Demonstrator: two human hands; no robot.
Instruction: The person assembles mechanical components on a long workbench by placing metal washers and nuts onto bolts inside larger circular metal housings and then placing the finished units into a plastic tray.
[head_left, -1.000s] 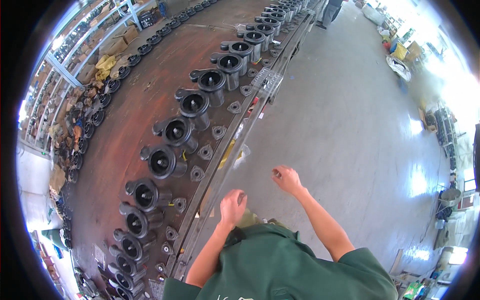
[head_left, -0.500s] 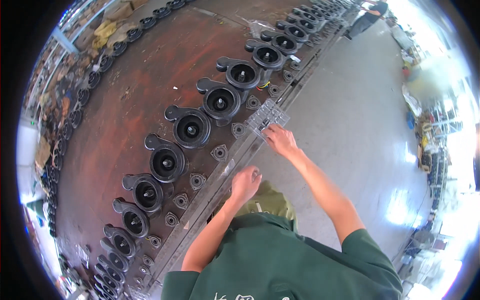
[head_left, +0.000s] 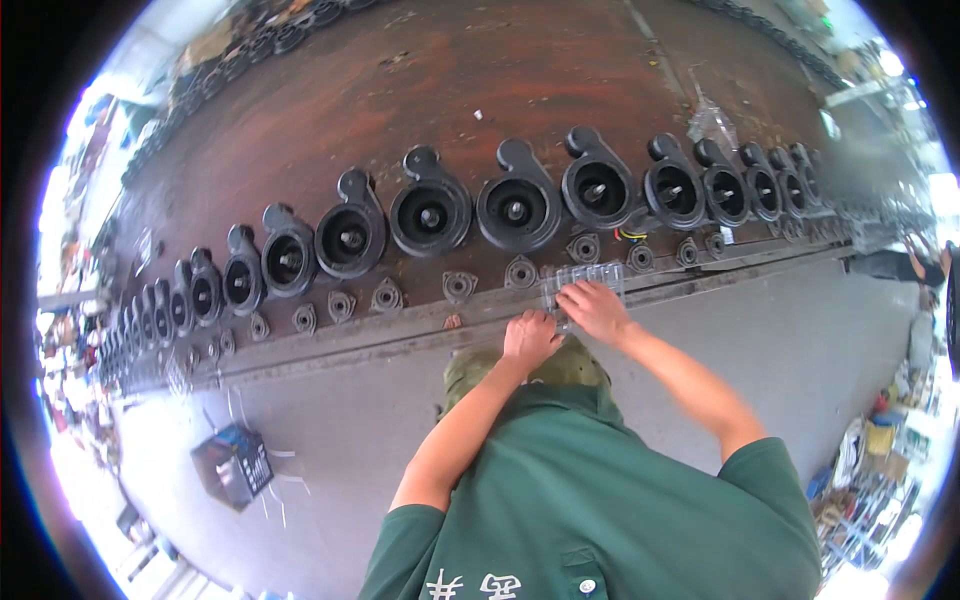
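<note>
A clear plastic tray with compartments (head_left: 608,272) lies at the edge of the long workbench, in front of the row of parts. My right hand (head_left: 595,308) is over the tray's near side, its fingers bent down into it; what they pinch, if anything, is hidden. Close beside it on the left, my left hand (head_left: 532,338) is curled closed at the bench edge, and its fingertips' contents cannot be seen. Beyond the tray stand round black pump housings (head_left: 518,212), each with a side spout and a metal shaft in its middle. Small grey flanges (head_left: 521,271) lie before them.
The metal bench edge (head_left: 700,280) runs across in front of me. A crumpled clear plastic bag (head_left: 712,122) lies behind the housings. Coloured wires (head_left: 632,236) stick out near one housing. On the floor at left stands a dark box (head_left: 232,466). Another person (head_left: 900,265) is at far right.
My view has turned, so the row now runs across it. My left hand has come nearer to my right hand and the tray. The right hand stays at the tray.
</note>
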